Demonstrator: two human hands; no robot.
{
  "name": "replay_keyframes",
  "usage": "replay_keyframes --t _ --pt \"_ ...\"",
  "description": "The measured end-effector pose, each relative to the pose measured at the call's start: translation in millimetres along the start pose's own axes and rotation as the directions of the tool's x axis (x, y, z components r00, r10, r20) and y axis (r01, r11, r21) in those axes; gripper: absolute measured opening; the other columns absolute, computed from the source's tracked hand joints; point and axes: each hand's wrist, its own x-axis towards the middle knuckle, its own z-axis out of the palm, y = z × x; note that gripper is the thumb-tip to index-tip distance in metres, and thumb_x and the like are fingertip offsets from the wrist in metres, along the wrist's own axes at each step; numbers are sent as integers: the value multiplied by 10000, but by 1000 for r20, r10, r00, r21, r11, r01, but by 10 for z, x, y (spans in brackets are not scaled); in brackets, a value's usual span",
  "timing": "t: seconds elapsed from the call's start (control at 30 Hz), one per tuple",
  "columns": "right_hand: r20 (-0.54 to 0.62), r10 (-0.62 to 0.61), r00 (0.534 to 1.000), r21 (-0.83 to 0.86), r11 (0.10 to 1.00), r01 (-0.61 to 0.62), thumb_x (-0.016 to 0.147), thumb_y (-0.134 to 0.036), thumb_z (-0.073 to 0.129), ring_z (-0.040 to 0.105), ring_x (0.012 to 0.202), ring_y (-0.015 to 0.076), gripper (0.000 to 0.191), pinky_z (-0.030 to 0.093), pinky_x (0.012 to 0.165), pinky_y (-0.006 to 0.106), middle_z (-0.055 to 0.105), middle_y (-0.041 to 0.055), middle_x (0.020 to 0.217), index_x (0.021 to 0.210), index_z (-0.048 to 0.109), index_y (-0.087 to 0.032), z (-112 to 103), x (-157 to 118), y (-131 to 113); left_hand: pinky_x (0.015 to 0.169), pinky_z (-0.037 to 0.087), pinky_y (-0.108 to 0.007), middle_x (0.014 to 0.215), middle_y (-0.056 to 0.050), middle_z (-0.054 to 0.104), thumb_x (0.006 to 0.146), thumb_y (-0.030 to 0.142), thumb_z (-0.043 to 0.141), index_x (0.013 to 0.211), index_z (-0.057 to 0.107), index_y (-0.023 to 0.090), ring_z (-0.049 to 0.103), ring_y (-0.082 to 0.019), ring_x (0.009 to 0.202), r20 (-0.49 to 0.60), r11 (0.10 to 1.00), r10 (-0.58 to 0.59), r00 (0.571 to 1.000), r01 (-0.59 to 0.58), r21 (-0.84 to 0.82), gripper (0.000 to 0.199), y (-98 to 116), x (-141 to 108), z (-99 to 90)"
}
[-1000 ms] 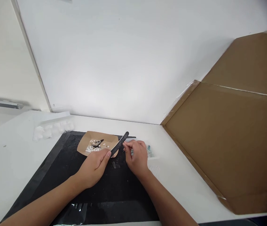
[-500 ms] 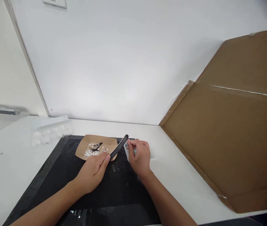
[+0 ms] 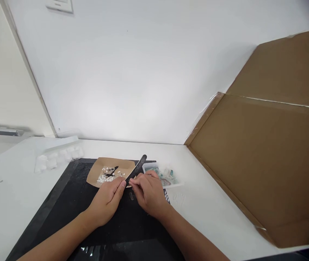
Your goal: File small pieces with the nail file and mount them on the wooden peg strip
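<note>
My left hand is closed around the lower end of a curved black nail file with a pale edge. The file slants up and to the right. My right hand is closed in a pinch against the file's side, close to my left fingers. Whatever lies between its fingertips is too small or hidden to make out. Just behind my left hand rests a brown paper tray. Small white pieces and a dark twisted bit lie in it.
Under my hands is a black mat on a white table. A white tray of clear and teal pieces sits behind my right hand. Clear packaging with white pads lies back left. Brown cardboard stands on the right.
My right hand has come down and left along the file, from near its tip to close beside my left hand. More of the white tray behind it now shows.
</note>
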Motion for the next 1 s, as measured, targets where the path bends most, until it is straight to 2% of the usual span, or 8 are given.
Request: replay_keyframes --t 0.2,0.5,0.6,0.67,0.73,0.8,0.83,1.0 --pt "-86 249 965 -32 967 -252 1051 -247 553 633 641 150 113 395 858 380 696 -18 741 959 610 -217 -131 11 251 638 390 -295 662 24 539 1110 463 296 926 602 209 502 -162 591 49 1000 3 999 -1 -27 438 66 -22 -33" --pt "-85 210 974 51 977 -206 1029 -242 574 627 651 146 96 431 837 375 689 -33 725 937 598 -229 -46 -41 164 588 393 -287 639 23 531 1108 475 306 879 569 213 506 -154 546 36 999 3 999 -2 -37 437 85 -52 -38" --pt "-130 312 941 156 944 -291 1026 -276 586 633 701 165 95 455 831 380 687 -16 737 955 635 -236 -73 -16 135 569 404 -285 636 26 510 1101 502 301 872 548 214 503 -150 523 33 999 -11 999 13 -52 444 90 -60 -61" --pt "-152 492 857 328 843 -425 1025 -355 597 631 727 175 147 480 765 356 681 -1 760 951 642 -236 -115 12 157 553 406 -282 628 30 489 1098 516 298 859 531 217 496 -148 510 24 997 -23 999 24 -67 448 86 -60 -64" --pt "-132 726 675 580 609 -541 995 -456 637 582 659 153 232 468 639 307 656 -8 760 930 623 -234 -169 41 227 545 408 -278 626 31 477 1095 518 306 852 524 220 498 -149 513 6 996 -34 999 35 -79 442 73 -53 -56" --pt "-85 889 451 782 339 -522 937 -528 695 484 563 112 314 422 550 272 612 -35 741 908 594 -232 -233 61 354 547 413 -277 631 29 477 1092 513 323 842 517 222 501 -151 522 -19 995 -49 999 47 -83 430 54 -42 -44" --pt "-89 917 388 821 288 -492 917 -542 707 456 549 99 336 425 547 265 591 -46 740 906 582 -231 -268 64 434 552 416 -278 634 28 479 1090 510 330 833 510 222 502 -151 527 -33 995 -55 998 52 -81 426 44 -37 -39" --pt "-86 961 264 878 198 -437 828 -535 765 418 514 80 379 436 520 254 535 -66 715 877 532 -241 -421 23 817 567 425 -278 653 23 482 1084 508 352 804 482 222 511 -151 546 -58 997 -58 997 54 -58 421 9 -27 -27"
